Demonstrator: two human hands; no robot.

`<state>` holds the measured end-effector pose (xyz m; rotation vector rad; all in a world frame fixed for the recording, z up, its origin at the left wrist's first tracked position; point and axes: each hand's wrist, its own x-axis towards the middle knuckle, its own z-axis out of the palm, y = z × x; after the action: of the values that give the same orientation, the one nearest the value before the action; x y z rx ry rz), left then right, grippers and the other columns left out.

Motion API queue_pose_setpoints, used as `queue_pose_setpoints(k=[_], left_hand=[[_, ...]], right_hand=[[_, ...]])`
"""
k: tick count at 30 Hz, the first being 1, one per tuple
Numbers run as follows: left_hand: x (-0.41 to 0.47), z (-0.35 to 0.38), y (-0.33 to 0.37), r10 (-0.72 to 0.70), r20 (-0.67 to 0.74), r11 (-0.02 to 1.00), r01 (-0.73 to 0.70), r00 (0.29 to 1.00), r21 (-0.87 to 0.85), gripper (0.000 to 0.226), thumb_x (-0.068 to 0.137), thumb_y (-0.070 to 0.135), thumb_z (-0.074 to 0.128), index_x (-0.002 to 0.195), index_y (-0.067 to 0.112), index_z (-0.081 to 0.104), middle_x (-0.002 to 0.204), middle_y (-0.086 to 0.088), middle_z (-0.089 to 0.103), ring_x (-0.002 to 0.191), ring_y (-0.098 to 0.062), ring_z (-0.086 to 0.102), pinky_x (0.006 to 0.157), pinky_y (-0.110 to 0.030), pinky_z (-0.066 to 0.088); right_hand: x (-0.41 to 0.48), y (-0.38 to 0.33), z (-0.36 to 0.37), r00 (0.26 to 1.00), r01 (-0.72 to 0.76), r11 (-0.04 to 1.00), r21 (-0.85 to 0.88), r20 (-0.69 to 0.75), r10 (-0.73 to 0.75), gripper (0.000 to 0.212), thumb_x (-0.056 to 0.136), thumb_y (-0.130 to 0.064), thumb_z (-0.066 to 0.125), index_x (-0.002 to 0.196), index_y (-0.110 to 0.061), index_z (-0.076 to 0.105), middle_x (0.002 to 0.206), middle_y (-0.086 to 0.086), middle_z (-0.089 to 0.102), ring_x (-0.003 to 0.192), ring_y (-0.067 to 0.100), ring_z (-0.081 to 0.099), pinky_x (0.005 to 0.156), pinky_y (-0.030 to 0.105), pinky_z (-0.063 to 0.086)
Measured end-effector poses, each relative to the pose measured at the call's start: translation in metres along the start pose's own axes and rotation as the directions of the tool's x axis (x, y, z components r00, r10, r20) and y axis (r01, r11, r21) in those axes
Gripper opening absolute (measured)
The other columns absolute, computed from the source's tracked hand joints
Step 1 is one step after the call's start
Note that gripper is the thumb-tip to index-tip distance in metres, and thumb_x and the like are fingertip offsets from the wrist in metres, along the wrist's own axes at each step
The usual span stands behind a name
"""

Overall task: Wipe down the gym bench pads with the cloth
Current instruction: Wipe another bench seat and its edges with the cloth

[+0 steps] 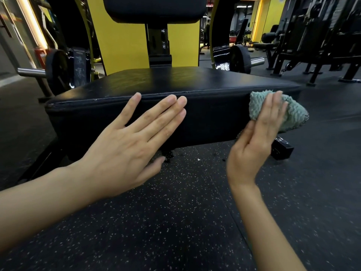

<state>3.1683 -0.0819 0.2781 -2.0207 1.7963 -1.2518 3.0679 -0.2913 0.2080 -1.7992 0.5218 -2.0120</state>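
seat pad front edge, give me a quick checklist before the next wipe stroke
1. Cloth pressed on the seat pad front face, near its right corner: ok.
2. Right hand flat over the cloth, fingers extended: ok.
3. Left hand open against the front face, in the path of a leftward stroke: not ok.
4. Pad top free of objects: ok.
5. Front face already clean: cannot tell.
6. Back pad wiped: cannot tell.
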Motion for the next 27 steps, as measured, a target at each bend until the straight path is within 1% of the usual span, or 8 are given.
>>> queue_pose_setpoints(k=[2, 5, 7, 10, 15, 20, 24, 27], left_hand=[[0.004, 0.0, 0.002, 0.003, -0.003, 1.0, -0.003, 1.0, 0.0, 0.078, 0.093, 0.042, 0.039, 0.157, 0.006, 0.014, 0.166, -0.009, 0.007, 0.153, -0.023, 0.007, 0.122, -0.053, 0.0], [0.009, 0.0, 0.005, 0.009, -0.011, 1.0, -0.009, 1.0, 0.006, 0.078, 0.092, 0.042, 0.04, 0.157, 0.006, 0.014, 0.165, -0.01, 0.007, 0.153, -0.023, 0.007, 0.122, -0.052, -0.001], [0.013, 0.0, 0.008, 0.012, -0.014, 1.0, -0.011, 1.0, 0.008, 0.078, 0.091, 0.042, 0.04, 0.156, 0.005, 0.015, 0.165, -0.01, 0.008, 0.153, -0.023, 0.008, 0.122, -0.052, -0.001], [0.018, 0.0, 0.013, 0.009, -0.015, 1.0, -0.009, 1.0, 0.01, 0.079, 0.091, 0.043, 0.039, 0.156, 0.004, 0.016, 0.165, -0.011, 0.008, 0.153, -0.024, 0.008, 0.122, -0.053, 0.0], [0.023, 0.0, 0.017, -0.003, -0.021, 1.0, 0.003, 1.0, 0.003, 0.078, 0.091, 0.042, 0.038, 0.156, 0.004, 0.016, 0.165, -0.011, 0.008, 0.153, -0.024, 0.008, 0.122, -0.052, -0.001], [0.029, 0.001, 0.021, -0.003, -0.015, 1.0, 0.003, 1.0, -0.005, 0.078, 0.091, 0.041, 0.039, 0.156, 0.005, 0.015, 0.165, -0.01, 0.007, 0.153, -0.024, 0.008, 0.122, -0.054, 0.002], [0.033, 0.002, 0.024, 0.004, -0.019, 1.0, -0.004, 1.0, -0.01, 0.077, 0.092, 0.041, 0.038, 0.156, 0.005, 0.014, 0.165, -0.01, 0.007, 0.153, -0.024, 0.007, 0.122, -0.054, 0.001], [0.036, 0.003, 0.028, 0.002, -0.023, 1.0, -0.003, 1.0, -0.018, 0.077, 0.092, 0.04, 0.039, 0.156, 0.005, 0.015, 0.165, -0.01, 0.008, 0.153, -0.023, 0.007, 0.122, -0.053, 0.0]], right_hand=[[-0.007, -0.012, 0.007, 0.999, -0.032, 0.999, 0.021, -0.011, 0.032, 0.044, 0.105, -0.005, 0.034, 0.148, 0.005, 0.029, 0.157, 0.019, 0.026, 0.149, 0.036, 0.013, 0.124, 0.047, 0.013], [-0.016, -0.021, 0.009, 0.999, 0.024, 0.999, 0.035, 0.043, -0.025, 0.045, 0.105, -0.006, 0.034, 0.148, 0.005, 0.029, 0.157, 0.015, 0.024, 0.149, 0.031, 0.011, 0.123, 0.049, 0.015], [-0.026, -0.025, 0.01, 0.987, 0.099, 0.993, 0.064, 0.122, -0.106, 0.045, 0.104, -0.002, 0.037, 0.148, 0.003, 0.028, 0.157, 0.012, 0.025, 0.15, 0.029, 0.01, 0.123, 0.05, 0.015], [-0.04, -0.025, 0.011, 0.926, 0.268, 0.959, 0.093, 0.249, -0.283, 0.05, 0.1, 0.005, 0.045, 0.147, 0.001, 0.029, 0.155, 0.009, 0.027, 0.151, 0.023, 0.01, 0.122, 0.05, 0.017], [-0.024, -0.002, -0.001, 0.862, 0.426, 0.904, -0.015, 0.311, -0.401, 0.045, 0.105, -0.013, 0.042, 0.148, -0.006, 0.03, 0.154, 0.007, 0.032, 0.149, 0.02, 0.019, 0.117, 0.054, 0.029], [-0.005, 0.018, -0.013, 0.909, 0.368, 0.927, -0.074, 0.24, -0.342, 0.046, 0.103, -0.003, 0.046, 0.147, -0.001, 0.033, 0.154, 0.015, 0.036, 0.148, 0.022, 0.022, 0.118, 0.054, 0.026], [0.019, 0.041, -0.027, 0.962, 0.229, 0.971, -0.066, 0.165, -0.216, 0.043, 0.106, -0.006, 0.035, 0.147, 0.004, 0.032, 0.156, 0.019, 0.031, 0.148, 0.027, 0.018, 0.122, 0.051, 0.019], [0.034, 0.049, -0.034, 0.997, 0.048, 0.998, -0.032, 0.066, -0.046, 0.044, 0.107, -0.008, 0.032, 0.15, 0.003, 0.027, 0.158, 0.02, 0.026, 0.149, 0.033, 0.02, 0.123, 0.045, 0.018]])
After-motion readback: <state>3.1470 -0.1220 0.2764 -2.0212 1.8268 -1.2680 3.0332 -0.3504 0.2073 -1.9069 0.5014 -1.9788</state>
